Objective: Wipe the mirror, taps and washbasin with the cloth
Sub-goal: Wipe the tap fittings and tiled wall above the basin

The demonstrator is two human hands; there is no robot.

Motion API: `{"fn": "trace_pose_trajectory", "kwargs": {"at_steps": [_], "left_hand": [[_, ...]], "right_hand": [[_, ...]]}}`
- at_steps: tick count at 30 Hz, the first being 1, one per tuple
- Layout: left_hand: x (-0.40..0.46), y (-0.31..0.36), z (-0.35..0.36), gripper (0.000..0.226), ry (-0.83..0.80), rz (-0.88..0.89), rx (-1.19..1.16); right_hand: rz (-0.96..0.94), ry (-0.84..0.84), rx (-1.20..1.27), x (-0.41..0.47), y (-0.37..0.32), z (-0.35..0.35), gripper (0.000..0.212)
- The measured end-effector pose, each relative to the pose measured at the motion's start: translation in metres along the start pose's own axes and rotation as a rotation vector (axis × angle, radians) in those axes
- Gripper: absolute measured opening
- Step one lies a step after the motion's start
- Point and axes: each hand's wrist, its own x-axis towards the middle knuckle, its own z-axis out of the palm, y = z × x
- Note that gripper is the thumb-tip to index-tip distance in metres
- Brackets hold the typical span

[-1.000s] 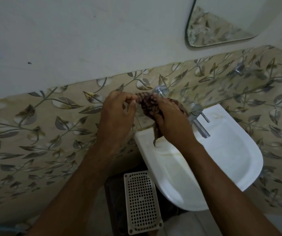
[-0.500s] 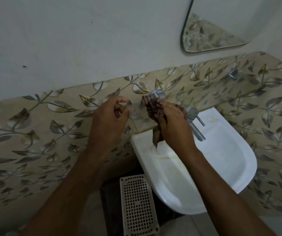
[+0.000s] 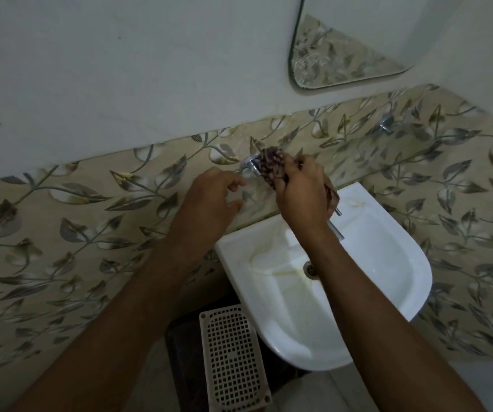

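My right hand point(image 3: 301, 194) grips a dark patterned cloth point(image 3: 272, 165) and presses it against a chrome wall tap point(image 3: 249, 165) on the tiled wall. My left hand point(image 3: 209, 200) hovers just left of that tap with its fingers loosely curled and nothing in them. Below lies the white washbasin point(image 3: 388, 281) with yellowish stains and a drain point(image 3: 310, 269). The basin's own chrome tap point(image 3: 337, 227) is mostly hidden behind my right wrist. The mirror point(image 3: 337, 60) hangs at the upper right.
A second chrome fitting point(image 3: 386, 123) sticks out of the leaf-patterned tiles point(image 3: 90, 233) at the right. A beige perforated plastic basket point(image 3: 233, 358) stands below the basin's left side. A plain white wall fills the top.
My left hand has let go of the cloth and drawn back to the left. My right hand has carried the bunched cloth up onto the wall tap. The view has shifted slightly.
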Motion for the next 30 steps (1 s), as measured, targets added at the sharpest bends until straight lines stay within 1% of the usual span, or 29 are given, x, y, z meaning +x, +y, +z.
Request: {"fn": "trace_pose_trajectory", "kwargs": {"at_steps": [3,6,7,9,11,12,14,17,19,21,23,25,28,30], "left_hand": [[0.009,0.001,0.006,0.031,0.066,0.007,0.000],[0.010,-0.006,0.007,0.023,0.126,0.044,0.009],[0.009,-0.010,0.006,0.021,0.133,0.056,0.008],[0.006,-0.016,0.004,0.021,0.136,0.058,0.001],[0.005,-0.020,0.002,0.022,0.143,0.029,-0.009],[0.005,-0.019,0.001,0.023,0.146,0.013,-0.015],[0.005,-0.015,-0.002,0.022,0.171,0.015,-0.017],[0.005,-0.012,-0.005,0.022,0.227,0.021,-0.013],[0.005,-0.011,-0.006,0.024,0.227,-0.009,-0.017],[0.004,-0.010,-0.006,0.022,0.223,-0.002,-0.009],[0.004,-0.009,-0.006,0.018,0.202,0.018,-0.007],[0.004,-0.009,-0.004,0.015,0.164,0.037,-0.016],[0.007,-0.012,0.002,0.014,0.127,0.079,0.000],[0.009,-0.012,0.007,0.014,0.119,0.092,-0.013]], "right_hand": [[-0.096,0.028,-0.018,-0.009,-0.010,0.003,0.049],[-0.185,0.077,0.030,-0.026,0.007,0.002,0.045],[-0.174,0.081,0.032,-0.024,0.015,0.000,0.044],[-0.091,0.087,0.007,-0.011,0.027,-0.002,0.043],[-0.015,0.072,-0.017,0.003,0.025,0.001,0.043],[-0.014,0.059,-0.004,0.005,0.018,0.002,0.042],[-0.112,0.050,0.037,-0.007,-0.004,0.005,0.041],[-0.284,0.027,0.130,-0.051,-0.040,0.009,0.043],[-0.346,0.007,0.190,-0.074,-0.053,0.008,0.042],[-0.363,0.019,0.198,-0.072,-0.049,0.006,0.041],[-0.316,0.056,0.144,-0.054,-0.030,0.007,0.038],[-0.204,0.100,0.074,-0.029,-0.001,0.006,0.035],[-0.033,0.093,-0.001,0.000,0.030,0.003,0.039],[-0.020,0.105,-0.005,0.000,0.028,0.003,0.040]]}}
